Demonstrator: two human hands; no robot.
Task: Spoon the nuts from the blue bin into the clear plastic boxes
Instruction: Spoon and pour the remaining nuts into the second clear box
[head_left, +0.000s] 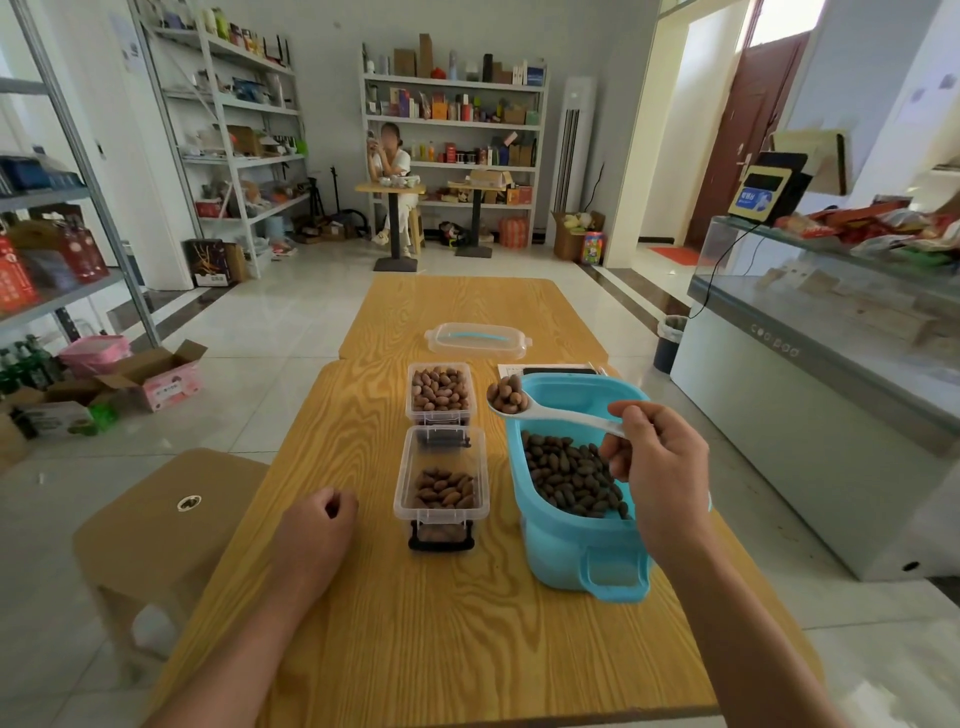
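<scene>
Nuts (569, 475) are mostly sitting in the bin (571, 551), which is on the table (441, 623) right by your right side, so the scoop travel is short. Makes sense.

Your right hand (660, 467) is grasping the spoon (550, 413) by the tail end of its handle, fingers curled round it. The bowl is heaped and held level above the bin's far left rim, just beside the far box (440, 395). Holding it that far back gives you reach, but I'd guess it also makes the load wobblier, so go easy on the tip.

The two boxes sit in a line, one behind the other, right next to the bin's left wall. The far one looks close to full. The near box (441, 475) only has a thin layer at its near end, so that's probably where the next loads should go, even though the spoon is closer to the far one right now.

Your left hand (324, 519) rests on the table left of the near box, loosely clenched and holding nothing. It's near enough to steady a box if one slides.

A lid (478, 339) is parked farther up the table, out of the way, I'd guess for snapping on later. Task looks roughly halfway to me.
</scene>
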